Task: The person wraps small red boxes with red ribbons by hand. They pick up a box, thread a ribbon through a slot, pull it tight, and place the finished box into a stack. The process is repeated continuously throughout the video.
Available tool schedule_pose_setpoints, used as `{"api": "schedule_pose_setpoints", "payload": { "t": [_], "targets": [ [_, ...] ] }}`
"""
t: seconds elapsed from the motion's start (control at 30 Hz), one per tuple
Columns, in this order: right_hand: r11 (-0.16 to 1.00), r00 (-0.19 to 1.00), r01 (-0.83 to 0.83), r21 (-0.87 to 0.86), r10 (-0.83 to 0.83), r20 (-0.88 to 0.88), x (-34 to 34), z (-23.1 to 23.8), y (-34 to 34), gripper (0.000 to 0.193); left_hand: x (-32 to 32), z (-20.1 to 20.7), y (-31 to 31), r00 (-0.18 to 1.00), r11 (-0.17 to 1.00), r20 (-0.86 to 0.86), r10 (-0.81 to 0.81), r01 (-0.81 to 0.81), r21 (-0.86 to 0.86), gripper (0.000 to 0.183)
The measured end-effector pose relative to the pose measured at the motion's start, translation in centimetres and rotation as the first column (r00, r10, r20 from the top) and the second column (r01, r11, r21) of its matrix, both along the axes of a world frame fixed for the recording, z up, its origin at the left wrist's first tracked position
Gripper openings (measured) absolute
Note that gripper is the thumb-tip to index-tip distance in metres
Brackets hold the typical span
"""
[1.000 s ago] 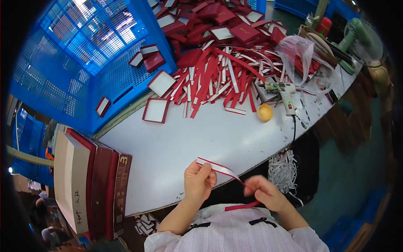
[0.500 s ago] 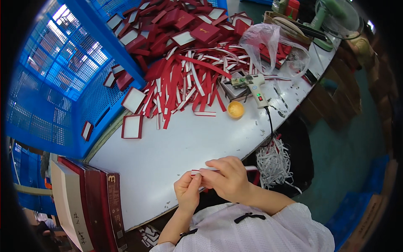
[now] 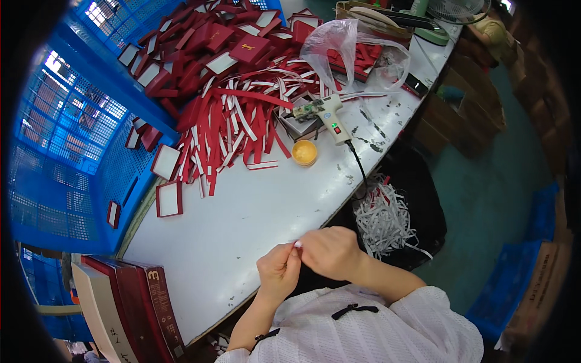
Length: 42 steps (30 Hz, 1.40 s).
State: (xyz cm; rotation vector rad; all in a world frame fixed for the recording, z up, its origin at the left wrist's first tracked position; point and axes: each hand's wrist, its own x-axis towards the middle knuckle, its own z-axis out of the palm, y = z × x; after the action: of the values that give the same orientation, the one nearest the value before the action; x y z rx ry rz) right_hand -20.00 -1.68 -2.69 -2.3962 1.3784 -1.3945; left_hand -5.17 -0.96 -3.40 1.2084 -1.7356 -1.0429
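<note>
White table (image 3: 206, 260); ribbons (image 3: 212, 133) and glue gun (image 3: 333, 121) lie ahead, presumably for easy reach. Strip (image 3: 298, 244) (mostly hidden) sits between the hands: left hand (image 3: 279, 267) pinches it, likely to steady; right hand (image 3: 331, 253) curls against it, grip unclear.

Blue mesh crate (image 3: 57, 202) at left; green fan (image 3: 455, 9) at upper right; cardboard (image 3: 465, 124) on the floor (image 3: 514, 181)

Hands (image 3: 330, 251) together, fingers (image 3: 274, 254) curled, forearms (image 3: 392, 281) angled inward
</note>
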Motion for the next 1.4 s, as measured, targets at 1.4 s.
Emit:
{"api": "schedule_pose_setpoints", "payload": {
  "t": [1.4],
  "targets": [
    [0.794,0.566,-0.573,-0.204,0.563,0.602,-8.3,9.1,5.8,0.022,18.7,-3.7,-13.6,0.678,0.703,0.187,0.711,-0.686,-0.185,0.019]
  ]
}}
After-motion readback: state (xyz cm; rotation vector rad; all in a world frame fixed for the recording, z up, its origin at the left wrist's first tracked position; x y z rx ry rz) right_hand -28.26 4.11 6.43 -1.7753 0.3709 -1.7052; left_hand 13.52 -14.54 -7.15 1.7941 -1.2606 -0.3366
